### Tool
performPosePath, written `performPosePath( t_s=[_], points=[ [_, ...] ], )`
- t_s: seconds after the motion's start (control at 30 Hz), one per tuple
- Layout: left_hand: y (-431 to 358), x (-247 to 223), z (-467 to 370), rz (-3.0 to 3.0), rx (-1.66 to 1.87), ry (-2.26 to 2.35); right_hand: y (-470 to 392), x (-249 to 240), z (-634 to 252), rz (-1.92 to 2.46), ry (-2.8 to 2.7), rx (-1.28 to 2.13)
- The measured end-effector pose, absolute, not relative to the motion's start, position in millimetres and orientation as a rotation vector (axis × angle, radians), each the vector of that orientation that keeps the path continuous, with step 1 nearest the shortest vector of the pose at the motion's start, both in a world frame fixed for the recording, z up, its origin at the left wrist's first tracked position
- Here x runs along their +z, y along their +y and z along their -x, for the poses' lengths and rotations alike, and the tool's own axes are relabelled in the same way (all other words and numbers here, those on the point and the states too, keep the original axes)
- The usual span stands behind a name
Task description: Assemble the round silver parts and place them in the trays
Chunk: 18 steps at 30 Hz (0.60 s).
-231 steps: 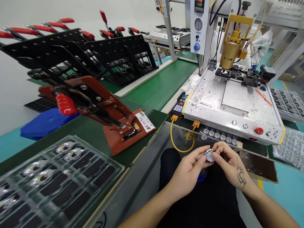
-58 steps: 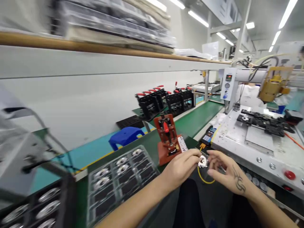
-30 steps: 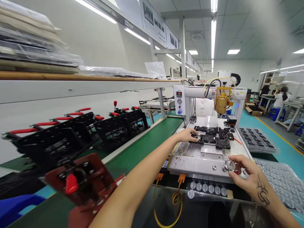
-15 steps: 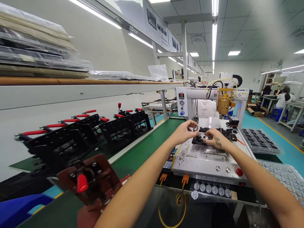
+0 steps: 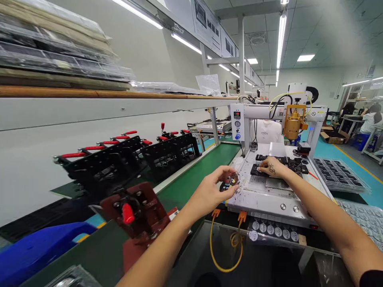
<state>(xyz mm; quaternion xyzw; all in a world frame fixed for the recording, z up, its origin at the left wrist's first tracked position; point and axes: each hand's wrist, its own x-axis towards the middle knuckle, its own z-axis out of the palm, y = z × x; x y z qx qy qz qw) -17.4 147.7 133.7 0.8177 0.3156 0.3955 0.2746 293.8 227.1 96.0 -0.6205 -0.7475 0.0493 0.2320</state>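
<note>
Between its thumb and fingers, my left hand holds a round metal-rimmed part upright, just left of the white machine's bed. My right hand reaches over the bed, its fingertips pinched on a small shiny piece at the left end of a black fixture. That piece is mostly hidden by the fingers. Behind the hand lies another row of black fixture blocks. A gold-coloured machine head hangs above the back of the bed.
Black clamp fixtures with red handles stand at the left, and a red-brown clamp fixture is nearer. Trays of black parts lie at the right. A person in a white shirt is behind the machine. A yellow cable hangs in front.
My left hand has moved away from the fixture, down and to the left, with the round part. My right hand stays at the fixture. The camera view has shifted left.
</note>
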Motion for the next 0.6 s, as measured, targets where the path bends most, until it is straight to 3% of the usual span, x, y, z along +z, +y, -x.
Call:
performPosePath(
  t_s=[0.13,0.27,0.43,0.6],
  points=[
    [131,125,2,-2.131,1.103,0.829,205,100,-298,1.67,-1.951,-0.01],
    [111,90,9,-2.075,1.113,0.956,120,87,-341,1.651,-1.737,-0.189],
    [100,25,33,-1.972,1.039,1.049,-6,19,-396,1.697,-1.345,-0.421],
    [94,-27,29,-1.912,0.826,0.925,-38,-32,-398,1.856,-1.152,-0.535]
  ],
)
